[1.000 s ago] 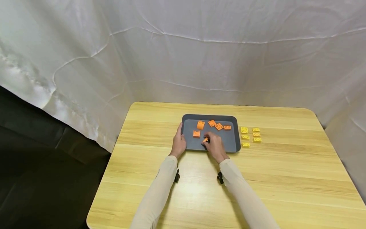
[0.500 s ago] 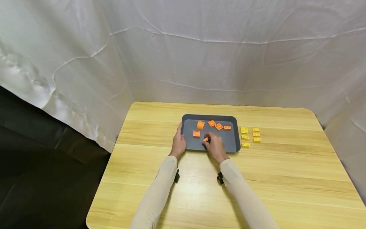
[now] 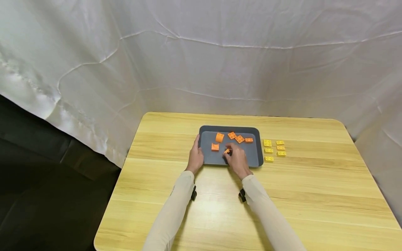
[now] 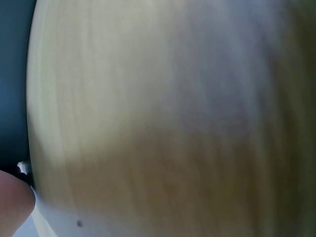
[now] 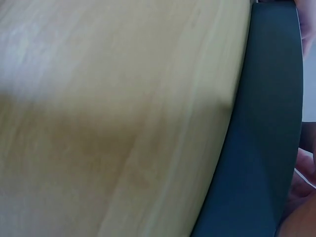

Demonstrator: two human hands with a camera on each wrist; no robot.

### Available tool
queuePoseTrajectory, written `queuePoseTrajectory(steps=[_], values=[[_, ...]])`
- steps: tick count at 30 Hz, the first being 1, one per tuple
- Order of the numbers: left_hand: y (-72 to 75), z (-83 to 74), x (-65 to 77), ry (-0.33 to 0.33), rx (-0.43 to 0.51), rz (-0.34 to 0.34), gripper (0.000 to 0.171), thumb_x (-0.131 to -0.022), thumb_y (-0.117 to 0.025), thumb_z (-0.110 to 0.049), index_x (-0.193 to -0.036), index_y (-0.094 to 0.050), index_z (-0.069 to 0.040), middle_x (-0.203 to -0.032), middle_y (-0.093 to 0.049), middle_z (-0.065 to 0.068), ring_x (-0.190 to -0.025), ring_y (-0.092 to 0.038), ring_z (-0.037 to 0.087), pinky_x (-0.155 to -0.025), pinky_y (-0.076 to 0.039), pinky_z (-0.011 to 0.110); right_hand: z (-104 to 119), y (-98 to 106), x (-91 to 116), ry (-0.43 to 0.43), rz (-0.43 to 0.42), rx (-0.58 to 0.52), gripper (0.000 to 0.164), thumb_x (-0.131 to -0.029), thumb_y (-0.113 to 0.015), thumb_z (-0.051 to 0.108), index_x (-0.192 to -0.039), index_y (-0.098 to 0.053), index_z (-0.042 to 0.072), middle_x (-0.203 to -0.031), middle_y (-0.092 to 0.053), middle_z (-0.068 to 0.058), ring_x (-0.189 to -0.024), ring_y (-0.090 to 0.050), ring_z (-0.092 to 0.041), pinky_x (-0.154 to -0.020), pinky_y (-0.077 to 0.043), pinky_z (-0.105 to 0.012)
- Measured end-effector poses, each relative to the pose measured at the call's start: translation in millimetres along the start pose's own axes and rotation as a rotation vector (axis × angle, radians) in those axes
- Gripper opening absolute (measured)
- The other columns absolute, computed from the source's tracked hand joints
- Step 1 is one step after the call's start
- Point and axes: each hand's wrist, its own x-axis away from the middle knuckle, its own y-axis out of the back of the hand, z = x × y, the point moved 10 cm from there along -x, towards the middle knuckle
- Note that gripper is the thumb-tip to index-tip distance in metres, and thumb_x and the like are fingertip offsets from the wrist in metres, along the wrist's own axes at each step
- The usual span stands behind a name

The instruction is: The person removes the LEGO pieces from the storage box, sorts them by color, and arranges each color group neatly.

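A dark grey tray point(image 3: 260, 153) lies on the wooden table in the head view. My left hand point(image 3: 196, 157) holds its left side, with fingers along the outside of the wall and the thumb at the rim. Over the tray's front part, my right hand point(image 3: 237, 159) pinches a small orange toy brick point(image 3: 226, 151) between thumb and fingers; the hand partly hides it. To the left of that hand sits an orange brick with a curved notch point(image 3: 215, 147). Behind it is a rounded orange brick point(image 3: 220, 137). Both wrist views show mostly table and the tray's outer wall point(image 5: 252, 133).
Further orange bricks point(image 3: 240, 139) lie along the back right inside the tray. Several yellow bricks point(image 3: 267, 143) stand on the table point(image 3: 314, 181) in two loose columns just right of the tray. A pale curtain point(image 3: 235, 76) hangs behind the table.
The small orange brick has turned and risen slightly in my right fingers. My left hand keeps its place on the tray, and the other bricks stay put; the whole view has shifted a little.
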Motion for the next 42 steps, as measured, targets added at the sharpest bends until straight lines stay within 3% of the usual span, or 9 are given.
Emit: queuePoseTrajectory(steps=[15,26,35,42], values=[[0.0,-1.0,-0.2,-0.007,0.004,0.000,0.063,-0.110,-0.033,0.002,-0.168,-0.018,-0.015,-0.171,-0.022,0.009,-0.154,-0.026,0.030,-0.126,-0.024,0.045,-1,18,1,-0.002,-0.045,-0.043,0.034,-0.089,-0.081,0.000,-0.119,-0.066,-0.008,-0.115,-0.070,-0.024,-0.103,-0.071,-0.038,-0.088,-0.061,-0.047],[-0.2,-1.3,1.0,-0.001,-0.012,0.005,0.063,-0.110,-0.033,0.001,-0.168,-0.017,-0.016,-0.171,-0.022,0.009,-0.154,-0.028,0.031,-0.125,-0.026,0.047,-9,35,3,-0.024,-0.103,-0.053,0.032,-0.090,-0.081,0.002,-0.116,-0.066,-0.008,-0.111,-0.072,-0.024,-0.098,-0.072,-0.038,-0.082,-0.062,-0.047],[4.7,0.1,0.7,-0.011,-0.009,-0.003,0.063,-0.110,-0.034,0.002,-0.168,-0.018,-0.015,-0.171,-0.023,0.010,-0.152,-0.031,0.032,-0.124,-0.027,0.048,-13,63,0,0.020,-0.182,-0.038,0.031,-0.091,-0.079,0.000,-0.117,-0.067,-0.009,-0.111,-0.071,-0.027,-0.096,-0.073,-0.041,-0.079,-0.063,-0.050],[6.8,-0.2,0.5,-0.013,-0.001,-0.001,0.063,-0.110,-0.034,0.002,-0.168,-0.017,-0.015,-0.171,-0.022,0.011,-0.152,-0.032,0.034,-0.124,-0.027,0.049,-33,89,1,-0.002,-0.246,0.013,0.028,-0.093,-0.077,0.002,-0.117,-0.066,-0.009,-0.107,-0.072,-0.028,-0.089,-0.072,-0.041,-0.075,-0.061,-0.052]])
